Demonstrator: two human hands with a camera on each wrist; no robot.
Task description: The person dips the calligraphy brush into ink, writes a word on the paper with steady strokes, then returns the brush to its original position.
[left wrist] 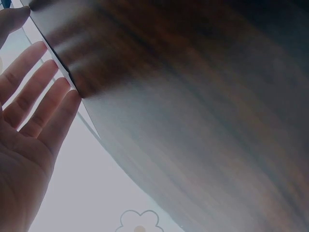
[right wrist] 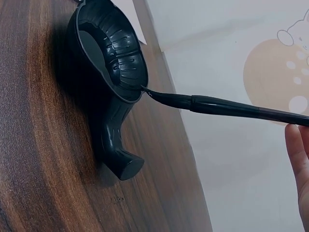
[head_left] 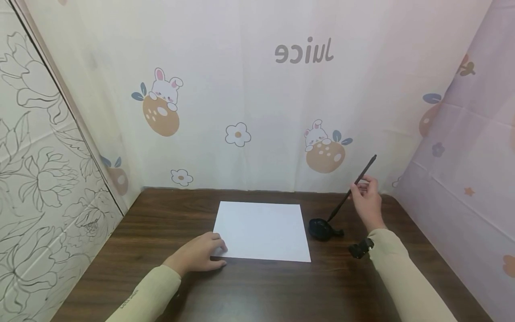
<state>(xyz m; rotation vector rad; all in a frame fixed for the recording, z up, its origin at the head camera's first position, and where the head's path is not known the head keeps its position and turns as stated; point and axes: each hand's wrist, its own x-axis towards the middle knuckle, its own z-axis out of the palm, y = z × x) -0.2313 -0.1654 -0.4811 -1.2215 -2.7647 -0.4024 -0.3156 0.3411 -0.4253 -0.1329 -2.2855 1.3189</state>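
At the right of the table my right hand point(head_left: 367, 201) pinches a dark calligraphy brush point(head_left: 351, 190) by its upper shaft, tip slanting down to the left. In the right wrist view the black bristles point(right wrist: 169, 99) come to a point right at the rim of a black ink dish point(right wrist: 120, 53). That dish is ribbed inside, with a stubby bent handle point(right wrist: 113, 140). A white sheet of paper point(head_left: 261, 230) lies flat in the middle. My left hand point(head_left: 199, 252) rests at its near left corner, fingers extended and spread in the left wrist view.
The brown wooden table point(head_left: 257, 290) meets a printed curtain point(head_left: 241, 89) along its back edge. More patterned cloth point(head_left: 474, 147) hangs on the right, and a flower-drawn panel point(head_left: 48, 179) stands on the left. A black wrist camera point(head_left: 360, 248) sits at the right cuff.
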